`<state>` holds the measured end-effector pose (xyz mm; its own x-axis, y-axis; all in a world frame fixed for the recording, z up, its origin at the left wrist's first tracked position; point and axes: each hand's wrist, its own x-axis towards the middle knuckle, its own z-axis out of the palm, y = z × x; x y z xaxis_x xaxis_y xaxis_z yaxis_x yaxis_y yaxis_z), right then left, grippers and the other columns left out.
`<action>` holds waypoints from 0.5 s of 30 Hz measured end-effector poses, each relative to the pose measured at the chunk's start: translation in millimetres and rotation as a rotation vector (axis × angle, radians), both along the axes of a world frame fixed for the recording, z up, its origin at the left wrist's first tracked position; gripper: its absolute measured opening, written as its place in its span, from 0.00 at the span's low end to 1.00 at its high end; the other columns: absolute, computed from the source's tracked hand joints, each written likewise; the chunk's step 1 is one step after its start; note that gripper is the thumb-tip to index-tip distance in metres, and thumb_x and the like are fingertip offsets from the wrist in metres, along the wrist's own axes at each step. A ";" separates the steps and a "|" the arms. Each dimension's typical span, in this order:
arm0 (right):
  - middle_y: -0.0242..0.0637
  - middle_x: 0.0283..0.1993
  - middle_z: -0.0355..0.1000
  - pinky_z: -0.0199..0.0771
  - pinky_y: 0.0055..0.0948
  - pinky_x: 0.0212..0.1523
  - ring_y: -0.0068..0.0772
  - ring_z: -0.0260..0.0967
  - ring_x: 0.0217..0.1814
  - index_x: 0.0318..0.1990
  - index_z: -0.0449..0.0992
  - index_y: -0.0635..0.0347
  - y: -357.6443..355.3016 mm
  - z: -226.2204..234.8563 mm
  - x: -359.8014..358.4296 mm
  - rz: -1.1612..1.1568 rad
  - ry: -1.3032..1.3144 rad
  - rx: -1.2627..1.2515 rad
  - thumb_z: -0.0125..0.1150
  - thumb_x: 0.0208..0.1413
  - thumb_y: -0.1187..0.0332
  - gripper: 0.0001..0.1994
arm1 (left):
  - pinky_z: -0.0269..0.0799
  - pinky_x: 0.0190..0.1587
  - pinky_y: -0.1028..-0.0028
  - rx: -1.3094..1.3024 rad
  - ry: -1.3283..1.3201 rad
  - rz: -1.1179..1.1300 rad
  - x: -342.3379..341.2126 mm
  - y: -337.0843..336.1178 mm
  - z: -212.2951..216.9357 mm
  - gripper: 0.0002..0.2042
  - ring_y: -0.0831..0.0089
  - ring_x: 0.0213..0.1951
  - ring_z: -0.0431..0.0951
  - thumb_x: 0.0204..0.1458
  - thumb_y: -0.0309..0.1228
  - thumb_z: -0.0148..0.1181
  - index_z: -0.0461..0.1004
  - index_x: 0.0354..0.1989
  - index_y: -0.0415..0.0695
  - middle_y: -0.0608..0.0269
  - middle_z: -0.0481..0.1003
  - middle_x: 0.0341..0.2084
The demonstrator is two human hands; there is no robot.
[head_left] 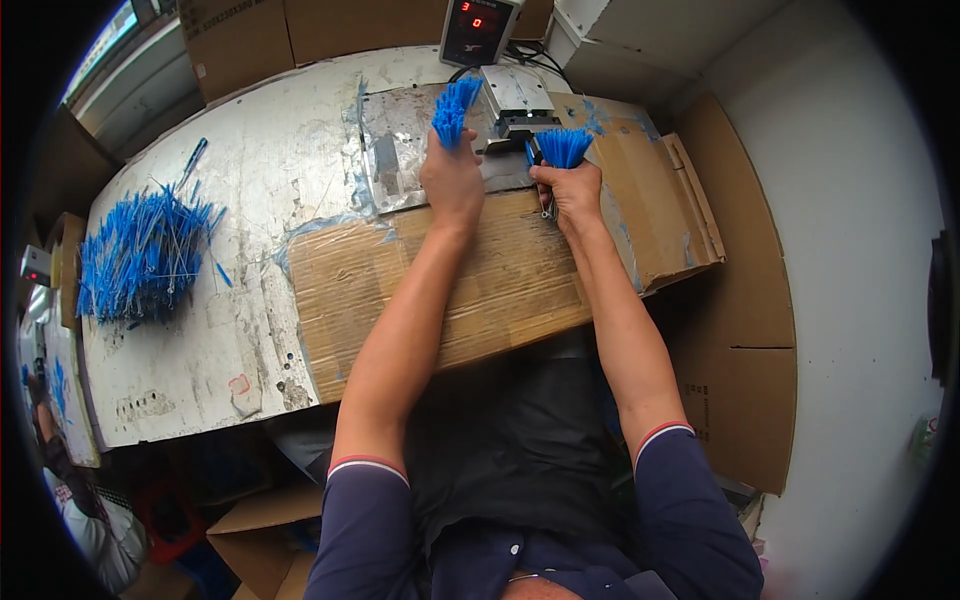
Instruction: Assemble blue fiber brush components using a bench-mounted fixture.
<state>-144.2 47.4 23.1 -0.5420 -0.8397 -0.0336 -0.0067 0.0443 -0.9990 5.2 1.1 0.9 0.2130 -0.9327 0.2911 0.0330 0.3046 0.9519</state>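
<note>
My left hand (452, 175) is closed around a bundle of thin blue wire pieces (454, 108), their ends fanning upward. My right hand (573, 190) grips a second blue bundle (564, 146), held right at the front of a small grey metal machine (517, 98) at the far side of the table. Both hands rest over a metal plate (395, 140) and a flattened brown cardboard sheet (480, 290) that covers the table in front of me.
A large loose heap of blue wire pieces (140, 255) lies on the left of the worn white table (220, 350). A counter box with red digits (476, 30) stands behind the machine. Cardboard boxes (250, 40) line the back; cardboard sheets (740, 340) lean at right.
</note>
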 end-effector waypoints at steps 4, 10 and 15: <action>0.35 0.20 0.72 0.60 0.24 0.12 0.24 0.66 0.13 0.26 0.76 0.66 -2.9 -0.2 0.9 -0.032 -0.022 -0.007 0.69 0.41 0.85 0.07 | 0.75 0.31 0.69 0.011 0.020 0.000 0.2 -1.1 -0.7 0.06 0.70 0.26 0.81 0.63 0.27 0.55 0.71 0.45 0.40 0.60 0.81 0.32; 0.35 0.20 0.73 0.62 0.23 0.13 0.24 0.67 0.15 0.27 0.76 0.65 -9.3 -1.9 -1.9 -0.062 -0.025 0.040 0.69 0.41 0.84 0.08 | 0.75 0.31 0.63 -0.038 0.033 0.043 -1.1 -3.2 -5.7 0.06 0.60 0.28 0.82 0.63 0.28 0.56 0.71 0.45 0.40 0.55 0.81 0.33; 0.35 0.23 0.74 0.65 0.22 0.15 0.23 0.70 0.19 0.29 0.77 0.65 -0.6 3.5 -1.7 -0.060 -0.064 0.032 0.69 0.42 0.83 0.08 | 0.71 0.36 0.50 -0.167 -0.416 0.160 -5.5 -2.4 -11.4 0.06 0.42 0.34 0.78 0.57 0.25 0.56 0.72 0.42 0.42 0.45 0.78 0.31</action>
<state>-145.9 46.8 26.6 -0.5872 -0.8038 -0.0957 0.0605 0.0744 -0.9954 -0.3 -1.3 -10.5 0.1840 -0.8306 0.5257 -0.4009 0.4249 0.8116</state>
